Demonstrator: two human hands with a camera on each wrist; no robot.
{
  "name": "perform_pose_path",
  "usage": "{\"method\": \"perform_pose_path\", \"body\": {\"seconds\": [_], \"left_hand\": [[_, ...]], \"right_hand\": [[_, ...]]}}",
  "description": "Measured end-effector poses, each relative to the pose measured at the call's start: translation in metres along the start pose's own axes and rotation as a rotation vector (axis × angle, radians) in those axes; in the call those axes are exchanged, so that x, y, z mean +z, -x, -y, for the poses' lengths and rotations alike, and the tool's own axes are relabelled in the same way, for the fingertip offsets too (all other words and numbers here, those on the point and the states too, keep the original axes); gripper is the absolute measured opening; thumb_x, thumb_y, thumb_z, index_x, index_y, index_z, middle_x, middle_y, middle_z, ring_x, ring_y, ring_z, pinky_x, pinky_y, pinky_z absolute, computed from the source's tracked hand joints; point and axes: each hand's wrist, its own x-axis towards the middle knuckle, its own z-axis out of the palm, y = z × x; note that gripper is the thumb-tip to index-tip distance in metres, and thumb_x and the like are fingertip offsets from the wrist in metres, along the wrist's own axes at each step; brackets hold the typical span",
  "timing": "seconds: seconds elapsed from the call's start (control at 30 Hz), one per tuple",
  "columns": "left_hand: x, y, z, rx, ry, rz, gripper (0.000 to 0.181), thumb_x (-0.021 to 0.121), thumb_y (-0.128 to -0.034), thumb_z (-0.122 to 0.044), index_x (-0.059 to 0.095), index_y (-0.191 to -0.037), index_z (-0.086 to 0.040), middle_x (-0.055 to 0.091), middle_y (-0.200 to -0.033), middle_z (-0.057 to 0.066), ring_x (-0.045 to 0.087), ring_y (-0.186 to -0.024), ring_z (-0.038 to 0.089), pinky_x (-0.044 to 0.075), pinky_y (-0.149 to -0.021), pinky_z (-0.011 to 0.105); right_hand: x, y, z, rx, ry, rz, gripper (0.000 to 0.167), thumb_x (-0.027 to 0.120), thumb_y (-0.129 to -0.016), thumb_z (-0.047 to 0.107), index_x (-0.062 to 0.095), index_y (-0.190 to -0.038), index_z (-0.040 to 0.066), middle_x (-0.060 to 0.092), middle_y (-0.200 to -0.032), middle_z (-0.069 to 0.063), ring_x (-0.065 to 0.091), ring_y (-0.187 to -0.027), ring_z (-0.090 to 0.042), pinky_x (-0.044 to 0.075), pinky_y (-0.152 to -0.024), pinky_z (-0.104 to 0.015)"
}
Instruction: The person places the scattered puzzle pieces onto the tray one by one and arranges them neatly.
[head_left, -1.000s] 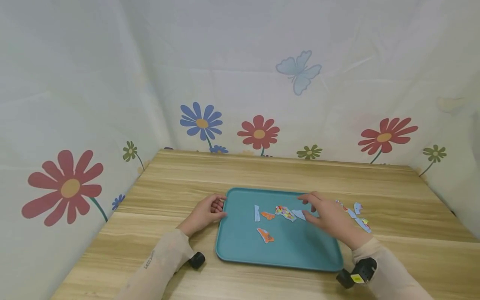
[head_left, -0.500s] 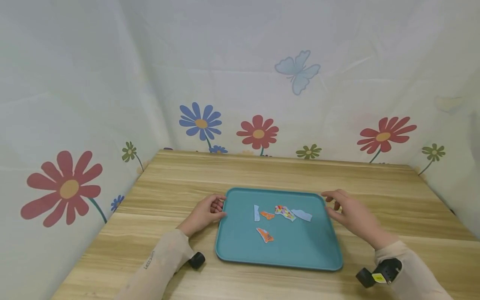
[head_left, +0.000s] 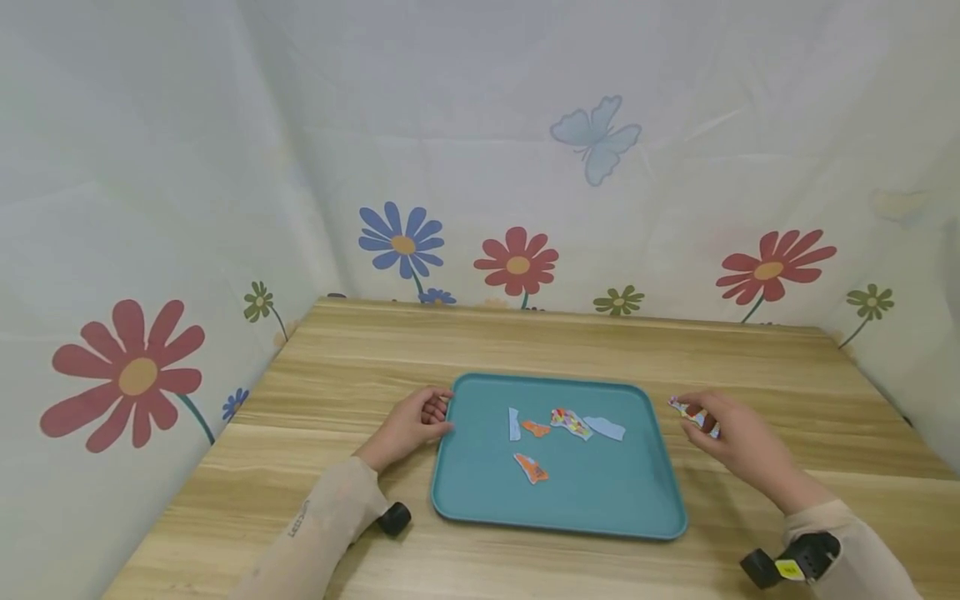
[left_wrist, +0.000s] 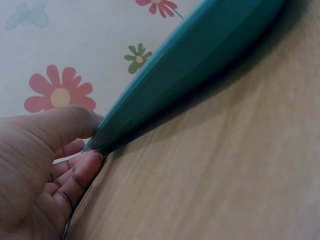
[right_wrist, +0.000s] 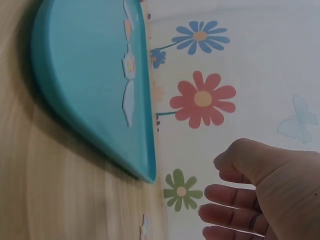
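A teal tray [head_left: 600, 492] lies on the table, its left rim held by my left hand [head_left: 408, 425], thumb above and fingers against the side. On it are several irregular flat pieces: a pale blue strip [head_left: 513, 424], a small orange piece [head_left: 536, 428], a multicoloured piece [head_left: 571, 423], a pale blue piece [head_left: 604, 428] and, lower, an orange piece [head_left: 531, 468]. Right of the tray, my right hand [head_left: 738, 450] hovers over loose patterned pieces [head_left: 678, 407], partly hiding them. In the right wrist view its loosely bent fingers [right_wrist: 232, 217] hold nothing.
A wood-grain table [head_left: 420, 342] carries the tray. Behind and beside it hangs a white curtain [head_left: 465, 125] printed with flowers and a butterfly. Black wrist cameras are strapped at both sleeves.
My right hand has moved right, from over the tray's pale blue piece, past the right rim to the loose pieces on the table. My left hand and the tray have stayed in place.
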Motion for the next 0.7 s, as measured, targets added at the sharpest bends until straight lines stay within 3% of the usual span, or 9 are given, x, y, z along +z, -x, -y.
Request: {"method": "perform_pose_path", "body": {"seconds": [0.2, 0.5, 0.7], "left_hand": [[0.001, 0.000, 0.001, -0.010, -0.002, 0.001, 0.047, 0.072, -0.0850, -0.007, 0.053, -0.128, 0.000, 0.059, -0.103, 0.012, 0.056, -0.088, 0.013, 0.050, -0.076, 0.018], [0.000, 0.001, 0.001, -0.013, -0.006, 0.011, 0.048, 0.072, -0.0856, -0.009, 0.053, -0.129, 0.000, 0.059, -0.104, 0.013, 0.057, -0.089, 0.014, 0.050, -0.077, 0.019], [0.000, 0.001, -0.001, -0.016, -0.005, 0.015, 0.048, 0.071, -0.0856, -0.008, 0.052, -0.129, 0.000, 0.059, -0.105, 0.014, 0.057, -0.090, 0.016, 0.050, -0.077, 0.019]], "right_hand": [[0.004, 0.014, -0.016, -0.001, 0.032, -0.025, 0.035, 0.077, -0.074, 0.004, 0.065, -0.106, 0.000, 0.063, -0.088, -0.006, 0.054, -0.068, -0.008, 0.044, -0.054, -0.022], [-0.001, 0.024, -0.026, 0.149, 0.021, 0.117, 0.038, 0.075, -0.078, 0.007, 0.061, -0.111, -0.006, 0.066, -0.093, -0.014, 0.058, -0.071, -0.015, 0.044, -0.055, -0.023], [-0.003, 0.029, -0.032, 0.200, 0.036, 0.158, 0.039, 0.074, -0.079, 0.008, 0.060, -0.112, -0.007, 0.063, -0.090, -0.014, 0.059, -0.074, -0.020, 0.043, -0.055, -0.026]]}}
